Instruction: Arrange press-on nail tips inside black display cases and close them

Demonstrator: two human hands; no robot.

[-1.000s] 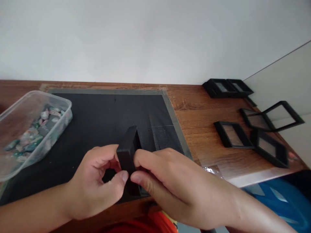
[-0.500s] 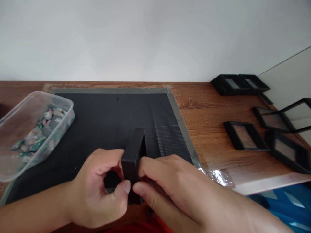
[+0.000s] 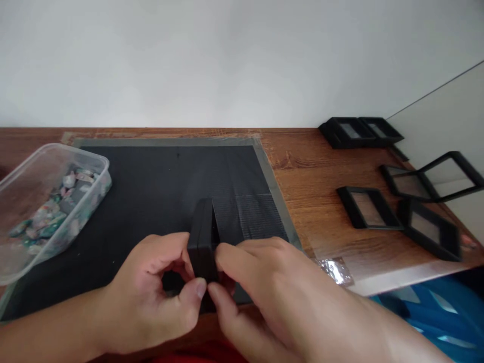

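Note:
A black display frame (image 3: 201, 239) stands edge-on between my hands over the dark mat, with a thin seam running along its side. My left hand (image 3: 159, 297) is closed on its left face, the thumb at the lower near corner and the index finger curled behind. My right hand (image 3: 272, 292) pinches the right side, thumb and index finger against the near edge. The two thumb tips almost meet at that corner. The frame's flat faces and whatever is inside them are hidden from me.
A clear plastic tub (image 3: 88, 201) of small colourful packets (image 3: 47, 219) sits at left on the black mat (image 3: 151, 176). At right on the wooden table (image 3: 302, 191) lie several black frames (image 3: 368, 207), one unfolded (image 3: 451, 176). A shiny plastic scrap (image 3: 335, 270) lies near the front edge, above something blue (image 3: 431, 312).
The held frame has turned slightly, showing more of its side and seam. My right thumb has shifted a little at the corner. The whole scene has slid slightly left in view.

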